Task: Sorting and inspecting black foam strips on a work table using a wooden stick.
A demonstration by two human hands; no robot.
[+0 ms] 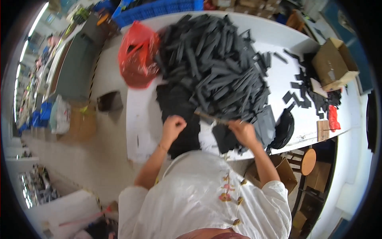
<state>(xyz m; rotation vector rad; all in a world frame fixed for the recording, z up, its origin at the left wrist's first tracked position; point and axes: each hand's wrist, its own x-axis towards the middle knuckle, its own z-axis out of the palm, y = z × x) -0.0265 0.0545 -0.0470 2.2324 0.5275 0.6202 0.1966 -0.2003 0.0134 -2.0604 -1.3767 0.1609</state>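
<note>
My right hand (243,132) is closed round one end of a long, thin brownish tool (211,118), which points left across the near edge of the heap. Its exact kind is too blurred to tell. Over a stack of flat black sheets (179,105), my left hand (174,128) is curled with the fingertips pinched together; whatever they hold, if anything, is too small to make out. Just beyond both hands rises a big heap of dark grey strips (215,63). Beneath my right hand lies a black piece (223,137), and grey flat sheets (266,125) lie to its right.
A red plastic bag (139,55) stands at the white table's (139,131) far left. Rightward are a black bag (285,129), scattered dark pieces (302,93) and a cardboard box (334,65). A blue crate (159,10) sits beyond the far edge; a wooden stool (308,161) is at the lower right.
</note>
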